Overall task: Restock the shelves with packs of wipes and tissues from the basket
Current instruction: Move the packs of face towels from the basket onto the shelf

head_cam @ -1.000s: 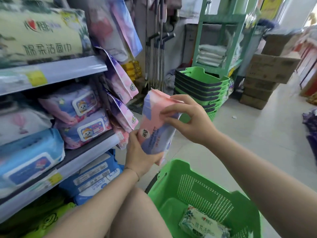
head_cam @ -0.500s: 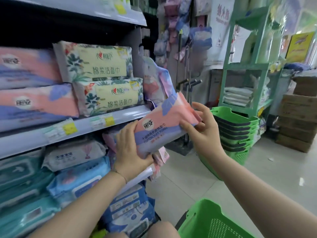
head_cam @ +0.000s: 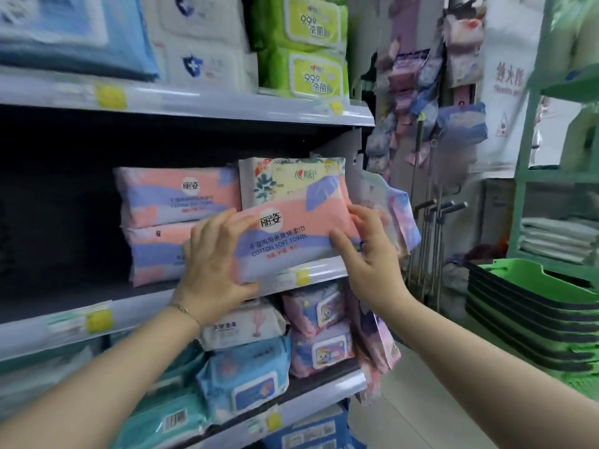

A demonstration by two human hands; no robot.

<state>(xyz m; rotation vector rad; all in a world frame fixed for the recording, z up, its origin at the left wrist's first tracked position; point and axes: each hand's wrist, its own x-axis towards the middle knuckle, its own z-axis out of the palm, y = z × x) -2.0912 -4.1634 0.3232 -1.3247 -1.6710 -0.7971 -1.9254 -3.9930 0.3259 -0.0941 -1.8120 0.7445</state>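
A pink and lilac pack of cotton soft towels hangs tilted in front of the middle shelf. My left hand grips its left end, thumb under the pack. My right hand holds its right end with thumb on the face and fingers behind. Two matching pink packs lie stacked on that shelf just to the left. A floral tissue pack stands behind the held pack. The basket I took it from is out of view.
Green and white wipe packs fill the top shelf. Blue and pink wipe packs sit on the lower shelf. Hanging packets crowd the shelf end. Stacked green baskets and a green rack stand at right.
Both hands have carried the pink pack up and left, from beside the shelf end to the front of the middle shelf. The view has risen, and the basket has dropped out of sight.
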